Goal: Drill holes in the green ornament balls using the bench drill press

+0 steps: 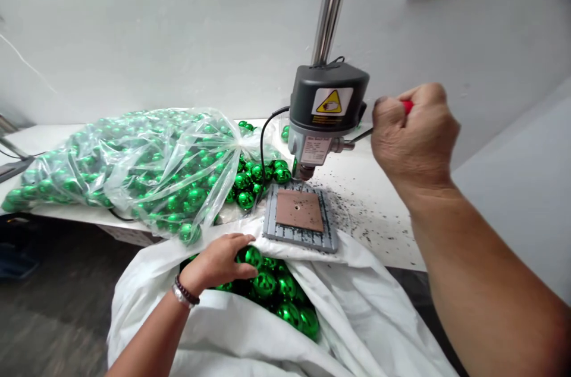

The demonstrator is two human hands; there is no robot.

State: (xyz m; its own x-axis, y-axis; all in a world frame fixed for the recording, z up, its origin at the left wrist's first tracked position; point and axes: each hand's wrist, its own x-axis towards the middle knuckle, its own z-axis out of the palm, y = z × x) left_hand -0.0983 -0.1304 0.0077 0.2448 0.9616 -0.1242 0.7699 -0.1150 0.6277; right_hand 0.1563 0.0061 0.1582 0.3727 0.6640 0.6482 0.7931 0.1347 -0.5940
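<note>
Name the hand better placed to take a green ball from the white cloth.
Likely the left hand: it is open beside the green balls; the right hand is closed around the drill lever.

Soft, even light fills the wall [178, 26]; highlights glint on the green balls [264, 283]; towards eight o'clock the floor [66, 320] is dim, seemingly blurred.

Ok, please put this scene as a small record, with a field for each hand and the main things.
Left hand: open, at shiny green balls inside a white cloth sack; contact unclear
Right hand: closed around the red-ended metal lever
Machine: dark grey drill press
Under the drill: brown square pad with a small hole, on a grey slotted base plate
Beside it: clear plastic bag holding many such balls
Surface: white tabletop, scattered with dark specks
</note>
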